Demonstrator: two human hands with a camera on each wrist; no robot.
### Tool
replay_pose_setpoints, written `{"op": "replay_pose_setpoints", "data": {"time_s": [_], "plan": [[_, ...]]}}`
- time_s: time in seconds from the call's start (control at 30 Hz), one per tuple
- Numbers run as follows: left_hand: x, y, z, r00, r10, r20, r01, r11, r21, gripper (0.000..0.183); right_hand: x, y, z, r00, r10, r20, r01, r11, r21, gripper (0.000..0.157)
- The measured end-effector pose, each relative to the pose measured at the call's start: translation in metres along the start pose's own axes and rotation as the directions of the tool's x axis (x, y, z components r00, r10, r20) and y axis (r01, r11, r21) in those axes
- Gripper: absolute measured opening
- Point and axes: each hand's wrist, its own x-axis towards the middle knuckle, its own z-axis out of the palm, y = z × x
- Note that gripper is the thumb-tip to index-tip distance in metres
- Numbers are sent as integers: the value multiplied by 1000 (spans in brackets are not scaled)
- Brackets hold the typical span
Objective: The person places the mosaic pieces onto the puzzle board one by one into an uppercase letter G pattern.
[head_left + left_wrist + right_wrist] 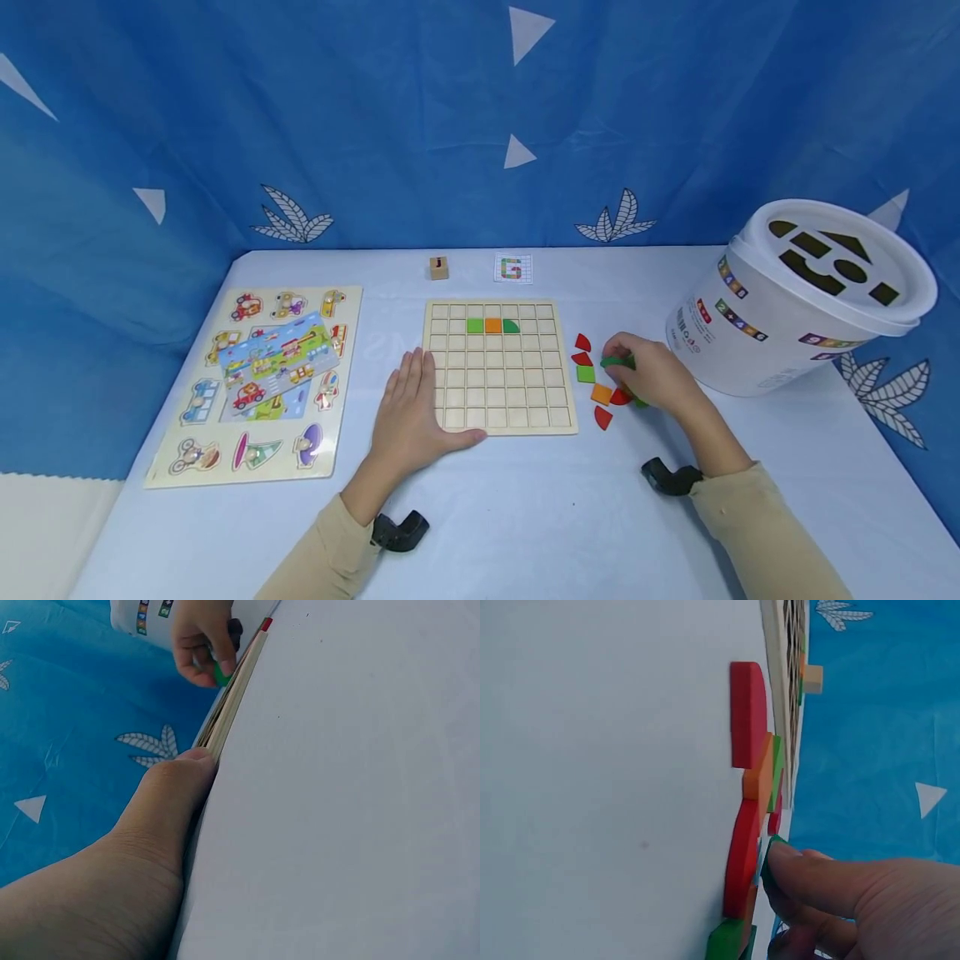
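Note:
A wooden grid board (501,367) lies at the middle of the table, with a light green square (476,326), an orange square (492,325) and a green quarter-circle (511,326) in one row. My left hand (408,412) rests flat at the board's left side, its thumb along the front edge. My right hand (648,371) pinches a dark green block (775,851) between thumb and fingers, just above the loose pieces. Around it lie several red quarter-circles (602,417), a green square (586,374) and an orange square (602,394). Other pieces are partly hidden under the right hand.
A white bucket (697,333) with a shape-hole lid stands at the right. A wooden knob puzzle (247,383) with picture cards (277,362) on it lies at the left. Behind the board are a small letter cube (438,267) and a pattern card (513,268).

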Motion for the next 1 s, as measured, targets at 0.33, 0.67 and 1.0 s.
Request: {"op": "replay_pose_setpoints", "data": {"time_s": [0.33,0.67,1.0], "plan": [[1,-1,-1,1000,-3,9,3,1000,4,141,30,-28,3,997,-69,25,65,988,139,19],[1,1,-1,1000,2,4,-2,1000,22,142,72,-81,25,972,-230,47,213,949,234,15],[-1,0,-2,1000,8,-15,-7,1000,29,142,94,-137,57,946,-318,62,300,933,199,15]]}}
